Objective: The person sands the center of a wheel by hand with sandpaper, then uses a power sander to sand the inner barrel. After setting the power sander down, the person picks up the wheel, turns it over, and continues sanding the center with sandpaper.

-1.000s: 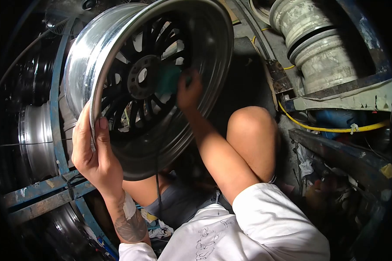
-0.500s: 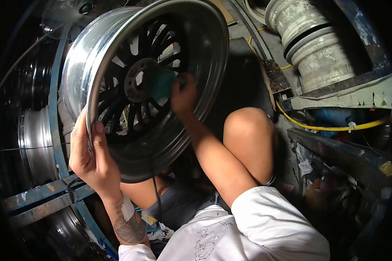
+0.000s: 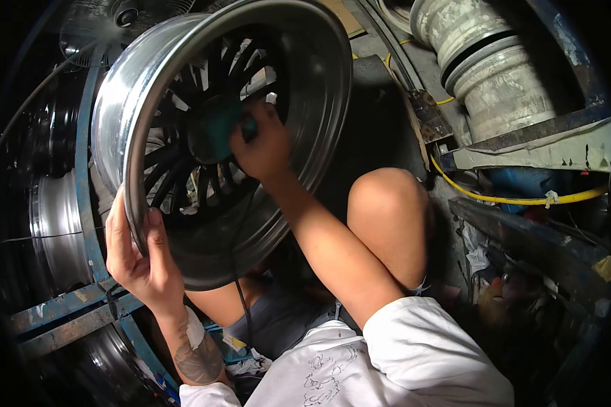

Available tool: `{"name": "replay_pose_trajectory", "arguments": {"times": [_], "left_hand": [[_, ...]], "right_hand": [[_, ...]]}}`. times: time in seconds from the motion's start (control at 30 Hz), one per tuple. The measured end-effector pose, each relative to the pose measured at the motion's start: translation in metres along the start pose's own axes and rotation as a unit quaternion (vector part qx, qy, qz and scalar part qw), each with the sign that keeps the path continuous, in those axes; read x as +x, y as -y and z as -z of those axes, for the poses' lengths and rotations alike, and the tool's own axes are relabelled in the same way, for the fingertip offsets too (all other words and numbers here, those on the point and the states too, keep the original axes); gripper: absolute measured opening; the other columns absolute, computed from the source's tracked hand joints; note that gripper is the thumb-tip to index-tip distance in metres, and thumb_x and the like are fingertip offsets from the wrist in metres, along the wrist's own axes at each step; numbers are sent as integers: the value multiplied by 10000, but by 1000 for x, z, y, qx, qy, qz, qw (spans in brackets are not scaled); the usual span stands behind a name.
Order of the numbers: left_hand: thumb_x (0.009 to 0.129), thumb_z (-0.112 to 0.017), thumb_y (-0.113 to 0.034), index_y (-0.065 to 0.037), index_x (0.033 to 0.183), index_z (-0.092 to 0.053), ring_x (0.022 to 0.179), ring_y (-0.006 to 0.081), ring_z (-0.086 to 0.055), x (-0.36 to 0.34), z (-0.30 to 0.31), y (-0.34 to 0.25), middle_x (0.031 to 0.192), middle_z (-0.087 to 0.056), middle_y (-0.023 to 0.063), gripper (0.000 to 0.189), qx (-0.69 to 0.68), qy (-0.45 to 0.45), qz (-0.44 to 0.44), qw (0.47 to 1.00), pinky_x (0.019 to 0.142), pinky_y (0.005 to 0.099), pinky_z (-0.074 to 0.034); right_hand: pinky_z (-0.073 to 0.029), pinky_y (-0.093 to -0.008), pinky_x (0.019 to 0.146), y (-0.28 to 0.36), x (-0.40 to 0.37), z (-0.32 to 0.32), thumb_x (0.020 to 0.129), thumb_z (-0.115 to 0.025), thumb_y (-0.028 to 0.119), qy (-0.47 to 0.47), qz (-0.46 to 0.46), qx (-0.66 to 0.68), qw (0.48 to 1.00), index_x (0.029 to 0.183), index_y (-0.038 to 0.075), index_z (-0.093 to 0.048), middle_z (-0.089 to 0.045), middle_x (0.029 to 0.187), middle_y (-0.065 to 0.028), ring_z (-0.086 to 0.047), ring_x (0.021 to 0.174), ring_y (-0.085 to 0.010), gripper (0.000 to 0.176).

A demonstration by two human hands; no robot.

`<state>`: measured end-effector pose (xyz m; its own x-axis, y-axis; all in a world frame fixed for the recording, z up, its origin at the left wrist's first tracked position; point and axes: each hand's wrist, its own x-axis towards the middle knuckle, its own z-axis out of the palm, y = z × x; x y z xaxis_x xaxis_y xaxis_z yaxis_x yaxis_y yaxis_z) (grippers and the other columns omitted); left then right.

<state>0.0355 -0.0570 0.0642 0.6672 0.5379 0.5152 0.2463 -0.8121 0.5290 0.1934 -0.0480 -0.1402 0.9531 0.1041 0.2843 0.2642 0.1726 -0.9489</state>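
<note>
A large car wheel rim (image 3: 139, 88), bright on its outer barrel with black spokes, is tilted in front of me with its hollow back facing me. My left hand (image 3: 141, 254) grips the rim's lower left lip, thumb inside and fingers outside. Inside the hollow, my right hand (image 3: 263, 144) is closed around a teal hand tool (image 3: 218, 132), held over the hub. The tool is blurred and its exact kind does not show. A thin black cord (image 3: 243, 302) runs from below up toward my right hand.
Worn rims (image 3: 502, 88) are stacked at the upper right beside a metal frame. A yellow hose (image 3: 516, 201) crosses the right side. On the left, a blue metal rack (image 3: 83, 156) holds more rims (image 3: 60, 224). A fan (image 3: 124, 15) stands at the upper left.
My right hand has moved left and slightly up with the teal tool, from the hub's right side to over the hub. The rim has shifted slightly left, with my left hand still on its lip.
</note>
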Motion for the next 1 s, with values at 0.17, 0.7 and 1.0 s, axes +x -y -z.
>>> {"name": "replay_pose_trajectory", "arguments": {"times": [0.17, 0.7, 1.0], "left_hand": [[992, -609, 76, 91, 1409, -602, 1157, 177, -650, 2, 2, 6, 1297, -655, 172, 418, -15, 3, -6, 1000, 956, 263, -527], [1006, -622, 52, 94, 1377, -629, 1134, 158, -656, 3, -2, 1, 1269, -698, 145, 374, -38, -18, 10, 999, 971, 241, -484], [1002, -595, 45, 106, 1400, -606, 1212, 181, -629, 6, 7, 9, 1371, -629, 152, 403, -109, 16, 40, 993, 1017, 265, -481]], "right_hand": [[-600, -495, 753, 19, 2, 0, 756, -745, 232, 39, 21, -14, 999, 1084, 104, -656, -676, 1087, -155, -712, 913, -408, 363], [-577, -520, 734, -21, 7, -19, 758, -773, 251, -74, -28, 1, 997, 1072, 104, -643, -682, 1134, -186, -701, 896, -442, 370], [-592, -468, 644, -2, -47, 1, 759, -752, 237, 62, 69, -22, 995, 1077, 91, -643, -658, 1077, -152, -707, 808, -405, 366]]}}
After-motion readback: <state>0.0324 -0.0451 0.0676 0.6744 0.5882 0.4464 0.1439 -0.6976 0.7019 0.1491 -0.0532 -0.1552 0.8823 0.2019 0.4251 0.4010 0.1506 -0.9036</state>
